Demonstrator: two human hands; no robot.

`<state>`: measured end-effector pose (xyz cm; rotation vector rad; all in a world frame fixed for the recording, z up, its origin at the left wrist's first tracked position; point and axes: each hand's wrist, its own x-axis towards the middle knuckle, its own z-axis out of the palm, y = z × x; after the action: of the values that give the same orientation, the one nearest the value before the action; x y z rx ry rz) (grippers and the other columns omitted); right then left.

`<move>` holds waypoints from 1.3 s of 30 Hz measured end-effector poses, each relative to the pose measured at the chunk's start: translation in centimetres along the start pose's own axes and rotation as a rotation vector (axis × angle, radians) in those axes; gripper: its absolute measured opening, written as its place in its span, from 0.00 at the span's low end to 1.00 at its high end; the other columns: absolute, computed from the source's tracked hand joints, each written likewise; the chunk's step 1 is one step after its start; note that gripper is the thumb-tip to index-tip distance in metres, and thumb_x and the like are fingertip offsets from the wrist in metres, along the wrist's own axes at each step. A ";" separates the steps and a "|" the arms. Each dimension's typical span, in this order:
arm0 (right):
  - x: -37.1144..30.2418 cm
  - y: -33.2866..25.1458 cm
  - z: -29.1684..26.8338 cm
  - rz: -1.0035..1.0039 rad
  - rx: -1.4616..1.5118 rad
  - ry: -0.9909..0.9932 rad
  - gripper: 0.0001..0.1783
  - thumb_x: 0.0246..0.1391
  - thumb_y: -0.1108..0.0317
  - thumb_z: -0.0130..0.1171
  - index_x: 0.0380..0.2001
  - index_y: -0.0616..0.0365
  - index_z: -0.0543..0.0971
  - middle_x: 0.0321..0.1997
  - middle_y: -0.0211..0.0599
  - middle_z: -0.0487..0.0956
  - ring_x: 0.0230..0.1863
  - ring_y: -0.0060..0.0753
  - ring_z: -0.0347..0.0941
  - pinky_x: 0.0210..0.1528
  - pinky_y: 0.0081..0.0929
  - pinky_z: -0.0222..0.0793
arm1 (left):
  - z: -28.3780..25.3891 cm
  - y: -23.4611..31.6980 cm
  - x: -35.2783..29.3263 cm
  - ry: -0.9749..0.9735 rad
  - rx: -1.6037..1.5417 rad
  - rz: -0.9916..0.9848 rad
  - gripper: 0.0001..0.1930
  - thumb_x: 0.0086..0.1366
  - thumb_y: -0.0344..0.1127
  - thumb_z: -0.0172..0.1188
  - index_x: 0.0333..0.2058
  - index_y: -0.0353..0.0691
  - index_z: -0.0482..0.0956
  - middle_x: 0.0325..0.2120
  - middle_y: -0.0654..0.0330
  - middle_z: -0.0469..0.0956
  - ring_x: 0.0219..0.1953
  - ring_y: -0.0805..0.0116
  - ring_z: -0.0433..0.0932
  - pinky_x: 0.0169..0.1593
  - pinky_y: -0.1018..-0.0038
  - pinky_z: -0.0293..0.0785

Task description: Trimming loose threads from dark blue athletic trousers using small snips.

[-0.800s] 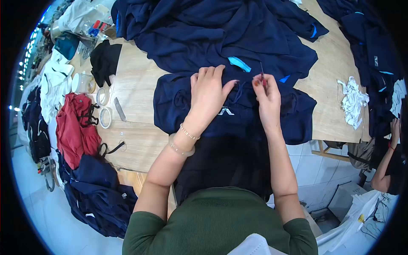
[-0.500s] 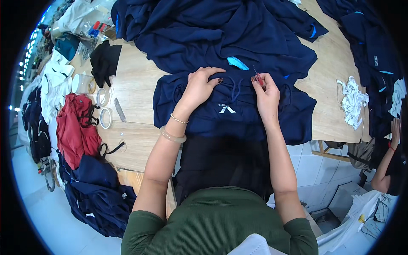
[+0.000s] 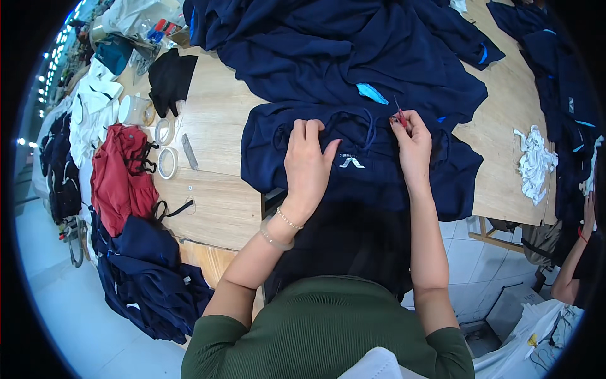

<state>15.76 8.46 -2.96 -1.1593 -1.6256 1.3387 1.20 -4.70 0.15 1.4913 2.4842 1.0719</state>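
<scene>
A dark navy garment [image 3: 278, 145] with a small white logo and a drawstring lies spread on the wooden table [image 3: 218, 158] in front of me. My left hand [image 3: 308, 161] rests flat on it, fingers together, pressing the cloth just left of the logo. My right hand [image 3: 411, 142] is closed on a small red tool [image 3: 400, 114], its tip up near the garment's waistband beside the drawstring. A light blue label [image 3: 372, 93] shows on the navy cloth just beyond.
A heap of navy garments [image 3: 353, 44] covers the far table. Tape rolls [image 3: 167, 162], a red garment [image 3: 120, 177], a black cloth [image 3: 169, 79] and white cloths [image 3: 95, 107] lie at left. White rags [image 3: 535, 161] sit right. Another person's arm [image 3: 577, 252] shows at far right.
My left hand has slid down and left, from the waistband to flat beside the logo. My right hand stays near the drawstring with the red tool.
</scene>
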 end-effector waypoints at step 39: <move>-2.2 -8.0 3.1 0.099 -0.549 -0.389 0.18 0.48 0.57 0.63 0.28 0.64 0.84 0.18 0.45 0.79 0.22 0.42 0.78 0.29 0.30 0.71 | -0.9 -0.5 -1.2 -0.014 -0.188 -0.074 0.03 0.57 0.26 0.63 0.30 0.34 0.79 0.39 0.57 0.80 0.22 0.69 0.75 0.28 0.76 0.72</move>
<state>12.09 4.88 4.33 -1.3596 -2.3460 1.2712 1.05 -6.26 0.18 1.3393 2.3337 1.2382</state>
